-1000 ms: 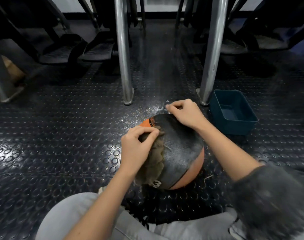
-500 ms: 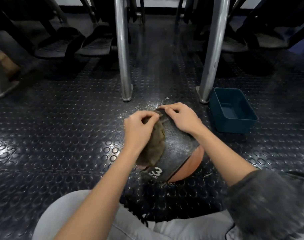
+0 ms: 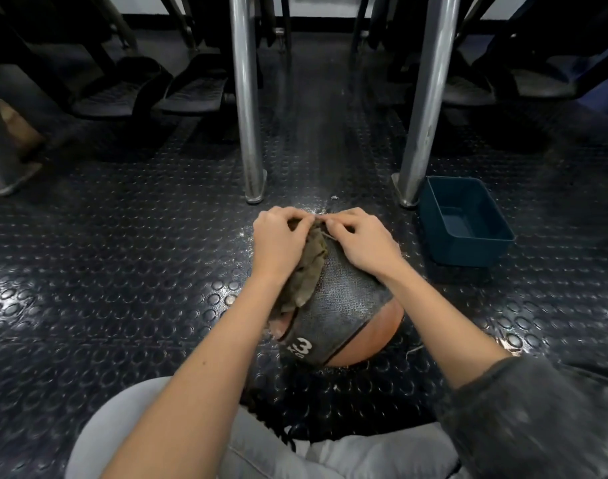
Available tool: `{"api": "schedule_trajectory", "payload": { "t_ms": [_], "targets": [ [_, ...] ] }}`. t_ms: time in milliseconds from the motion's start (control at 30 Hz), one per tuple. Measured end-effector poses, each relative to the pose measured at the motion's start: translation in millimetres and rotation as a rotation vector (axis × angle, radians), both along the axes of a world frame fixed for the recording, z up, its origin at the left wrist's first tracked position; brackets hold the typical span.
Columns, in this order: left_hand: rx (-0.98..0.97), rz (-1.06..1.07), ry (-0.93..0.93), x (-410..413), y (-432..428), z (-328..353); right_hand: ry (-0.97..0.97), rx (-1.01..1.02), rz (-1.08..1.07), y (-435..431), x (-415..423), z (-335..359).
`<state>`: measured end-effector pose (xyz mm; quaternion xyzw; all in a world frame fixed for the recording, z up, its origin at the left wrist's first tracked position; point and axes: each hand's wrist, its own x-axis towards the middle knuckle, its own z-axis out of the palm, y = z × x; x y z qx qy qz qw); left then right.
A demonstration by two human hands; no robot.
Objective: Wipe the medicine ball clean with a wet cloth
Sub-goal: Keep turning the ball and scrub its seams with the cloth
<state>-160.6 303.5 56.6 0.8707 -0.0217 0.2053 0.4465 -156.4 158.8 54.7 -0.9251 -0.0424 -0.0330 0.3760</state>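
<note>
The wiping looks only part done, I think: the cloth (image 3: 304, 274) covers just one strip of the medicine ball (image 3: 347, 305), which sits on the floor (image 3: 122, 271) (the orange side is bare). Both hands meet on the ball's far top. The left hand (image 3: 281, 236) grips the cloth, and the right hand (image 3: 363, 240) pinches its top edge.

Dim, glare-spotted floor (image 3: 88, 288), warped blurry edges.

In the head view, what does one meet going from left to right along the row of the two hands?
left hand → cloth → right hand → blue tub
</note>
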Motion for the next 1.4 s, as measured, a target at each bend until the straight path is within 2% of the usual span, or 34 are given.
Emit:
{"api": "schedule_trajectory", "payload": {
  "t_ms": [167,300,367,433,500,600,667,700,767,867,1000,1067,1133,1233,1333,1400],
  "targets": [
    [-0.079,0.009,-0.09,-50,-1,-9,0.03,-0.031,-0.015,2,7,0],
    [-0.034,-0.097,-0.1,-94,-8,-19,0.111,-0.012,0.041,-4,19,2],
    [-0.083,-0.102,-0.078,-91,-11,-14,0.132,0.192,0.09,-11,19,7],
    [-0.288,-0.019,0.009,-79,-13,-2,0.091,0.439,0.063,-23,12,18],
    [-0.487,0.028,0.157,-60,-16,6,0.082,0.537,0.022,-33,-3,30],
    [-0.634,0.012,0.341,-42,-21,20,0.106,0.425,0.072,-30,-32,32],
    [-0.881,-0.033,0.428,-35,-18,28,0.135,0.23,0.103,-24,-46,25],
    [-0.928,-0.033,0.443,-33,-12,30,0.134,0.097,0.106,-21,-51,20],
    [-0.789,-0.02,0.363,-24,4,24,0.089,-0.015,0.088,-19,-54,13],
    [-0.471,-0.042,0.225,-4,16,8,0.012,0.159,0.099,-21,-56,12],
    [-0.241,-0.228,0.279,8,-2,-5,-0.045,0.346,0.103,-34,-54,11],
    [-0.114,-0.214,0.309,9,-6,-17,-0.086,0.369,0.062,-43,-48,11],
    [-0.107,-0.179,0.296,8,-5,-22,-0.111,0.337,0.053,-51,-39,10],
    [-0.093,-0.125,0.248,2,-7,-21,-0.205,0.127,-0.081,-46,-27,6],
    [-0.067,-0.052,0.22,-7,-15,-21,-0.152,0.148,-0.273,-21,-30,1],
    [-0.049,-0.014,0.215,-10,-16,-21,-0.186,0.068,-0.285,-5,-44,-8]
  ]
}}
